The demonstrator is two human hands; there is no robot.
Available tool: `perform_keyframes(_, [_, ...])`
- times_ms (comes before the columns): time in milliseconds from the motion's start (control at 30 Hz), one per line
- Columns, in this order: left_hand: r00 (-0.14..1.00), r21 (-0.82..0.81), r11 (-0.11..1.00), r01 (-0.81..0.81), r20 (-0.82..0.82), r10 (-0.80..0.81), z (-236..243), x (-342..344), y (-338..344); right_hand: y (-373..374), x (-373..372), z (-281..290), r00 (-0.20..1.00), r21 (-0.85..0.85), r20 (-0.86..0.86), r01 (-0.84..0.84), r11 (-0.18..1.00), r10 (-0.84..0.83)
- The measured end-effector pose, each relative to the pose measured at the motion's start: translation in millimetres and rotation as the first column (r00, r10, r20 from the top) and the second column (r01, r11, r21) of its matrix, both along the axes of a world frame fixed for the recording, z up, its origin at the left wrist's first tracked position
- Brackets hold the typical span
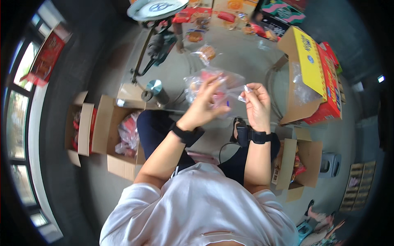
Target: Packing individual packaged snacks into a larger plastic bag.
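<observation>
A clear plastic bag of pink and red contents [205, 78] sits on the glass tabletop [254, 61]. My left hand [207, 100] rests on or just over the bag, blurred, its fingers spread and bent. My right hand [256, 102] is at the bag's gathered right end, thumb and finger pinched on a small white piece [245, 91], perhaps a tie or label. A wrapped bun [207, 53] lies beyond the bag. A steel cylinder [159, 96] stands left of my left hand.
A scale [154, 47] stands back left. Snack boxes [225, 8] line the back. A yellow-and-red carton [312, 74] stands right. Open cartons [104, 127] [308, 162] flank my legs. Another person [322, 229] is low at right. A window [18, 123] runs along the left.
</observation>
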State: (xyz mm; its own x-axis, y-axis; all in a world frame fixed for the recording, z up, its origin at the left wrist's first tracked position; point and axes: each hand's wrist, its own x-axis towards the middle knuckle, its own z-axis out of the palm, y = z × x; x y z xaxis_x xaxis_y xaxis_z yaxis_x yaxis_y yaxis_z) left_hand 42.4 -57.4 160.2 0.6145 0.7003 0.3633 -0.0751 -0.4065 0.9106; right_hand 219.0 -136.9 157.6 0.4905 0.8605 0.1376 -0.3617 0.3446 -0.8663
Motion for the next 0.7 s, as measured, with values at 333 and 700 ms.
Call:
perform_keyframes(333, [0.989, 0.130, 0.985, -0.109, 0.117, 0.094, 39, -17, -27, -27, -45, 37, 0.496, -0.144, 0.853, -0.071, 0.987, 0.160])
perform_keyframes(700, [0.992, 0.305, 0.944, 0.124, -0.018, -0.125, 35, -110, -58, -29, -114, 0, 0.393, -0.111, 0.900, -0.208, 0.972, 0.187])
